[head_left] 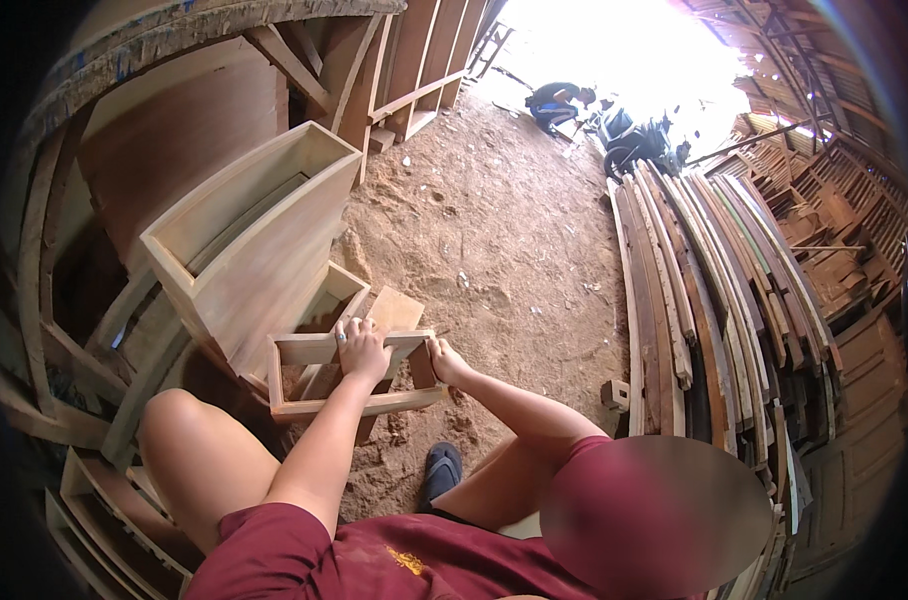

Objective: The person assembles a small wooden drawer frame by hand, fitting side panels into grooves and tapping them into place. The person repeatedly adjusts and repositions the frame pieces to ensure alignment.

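A small rectangular wooden frame (394,403) lies level in front of my knees, open in the middle. My left hand (362,350) bends its fingers over the frame's far rail; a ring shows on one finger. At the frame's right end, my right hand (447,361) is closed around the far corner, its fingertips partly hidden. Just beyond the left hand, a pale wooden board (396,309) sticks out. Beside it sits a smaller open wooden box (346,284). A tall, open-topped wooden box (274,262) stands to the left.
Long planks (674,290) are stacked along the right, with a small wooden block (615,394) beside them. Wooden frames and furniture parts (124,500) crowd the left. The floor (494,230) is bare brown earth. A person (554,105) crouches far ahead near a motorcycle (634,140).
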### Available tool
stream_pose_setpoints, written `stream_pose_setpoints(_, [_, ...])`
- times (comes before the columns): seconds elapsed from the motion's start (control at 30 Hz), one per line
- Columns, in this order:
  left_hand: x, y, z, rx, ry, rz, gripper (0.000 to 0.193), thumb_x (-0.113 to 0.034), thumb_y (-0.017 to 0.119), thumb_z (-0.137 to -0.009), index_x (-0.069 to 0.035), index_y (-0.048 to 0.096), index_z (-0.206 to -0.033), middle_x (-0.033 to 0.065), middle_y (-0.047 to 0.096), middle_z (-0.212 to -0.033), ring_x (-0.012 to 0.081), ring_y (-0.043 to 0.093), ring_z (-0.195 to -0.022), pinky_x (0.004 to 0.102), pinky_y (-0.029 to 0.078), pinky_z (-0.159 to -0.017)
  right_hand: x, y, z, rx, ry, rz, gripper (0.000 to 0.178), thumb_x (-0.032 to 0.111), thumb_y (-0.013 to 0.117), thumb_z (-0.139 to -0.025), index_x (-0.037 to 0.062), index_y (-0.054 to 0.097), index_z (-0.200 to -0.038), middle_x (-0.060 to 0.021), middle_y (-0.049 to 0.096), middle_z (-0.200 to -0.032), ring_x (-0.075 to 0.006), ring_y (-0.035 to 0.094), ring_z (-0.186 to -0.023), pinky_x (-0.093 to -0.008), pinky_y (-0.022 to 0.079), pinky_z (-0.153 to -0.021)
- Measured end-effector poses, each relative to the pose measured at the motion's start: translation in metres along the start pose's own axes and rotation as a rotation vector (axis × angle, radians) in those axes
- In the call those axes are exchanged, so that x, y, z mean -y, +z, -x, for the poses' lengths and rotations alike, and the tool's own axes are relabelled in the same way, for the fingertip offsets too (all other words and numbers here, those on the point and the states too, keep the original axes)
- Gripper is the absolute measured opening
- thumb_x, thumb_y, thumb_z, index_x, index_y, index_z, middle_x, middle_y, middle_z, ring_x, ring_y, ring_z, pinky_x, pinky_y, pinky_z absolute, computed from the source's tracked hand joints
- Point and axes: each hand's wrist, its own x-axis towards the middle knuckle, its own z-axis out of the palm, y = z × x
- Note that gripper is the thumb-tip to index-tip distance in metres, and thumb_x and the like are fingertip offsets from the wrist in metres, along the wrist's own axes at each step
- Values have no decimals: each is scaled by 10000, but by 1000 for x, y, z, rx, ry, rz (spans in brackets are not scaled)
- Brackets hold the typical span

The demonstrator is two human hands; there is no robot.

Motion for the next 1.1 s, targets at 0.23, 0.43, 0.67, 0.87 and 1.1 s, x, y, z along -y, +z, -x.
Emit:
stream_pose_setpoints(0.23, [-5,-4,1,-15,9,22,292,-355,747,-809,-212,717,-1062,43,617,-1215,255,461,-1264,504,183,-1179,-17,2,-58,-133,-102,38,591,501,272,-1040,-9,464,-1267,-305,561,-1264,-431,555,-1185,-485,519,-889])
stream_pose_setpoints(0.43, [-6,0,-1,6,22,23,329,-370,740,-817,-211,711,-1103,37,606,-1229,254,446,-1272,513,184,-1174,0,-8,-77,-156,-166,145,624,475,265,-1034,-64,515,-1224,-346,550,-1275,-465,502,-1249,-496,381,-1049])
stream_pose_setpoints(0.67, [-1,2,-1,6,14,1,387,-393,739,-814,-214,698,-1154,33,593,-1247,251,436,-1279,506,180,-1173,0,-13,-73,-97,-311,101,601,476,314,-1037,-54,560,-1173,-321,595,-1218,-436,549,-1202,-469,406,-1020])
stream_pose_setpoints(0.87, [-3,0,0,9,5,16,364,-400,730,-824,-242,699,-1151,29,597,-1244,257,440,-1278,501,183,-1171,5,-15,-68,-110,-319,157,573,471,318,-1037,-32,551,-1183,-314,601,-1209,-444,549,-1193,-477,410,-1012])
stream_pose_setpoints(1.1, [-2,0,2,18,0,18,345,-413,727,-828,-240,694,-1124,25,604,-1235,253,459,-1256,510,194,-1162,3,-13,-65,-131,-288,169,595,487,292,-1039,-42,535,-1163,-335,585,-1213,-471,525,-1203,-497,396,-1019])
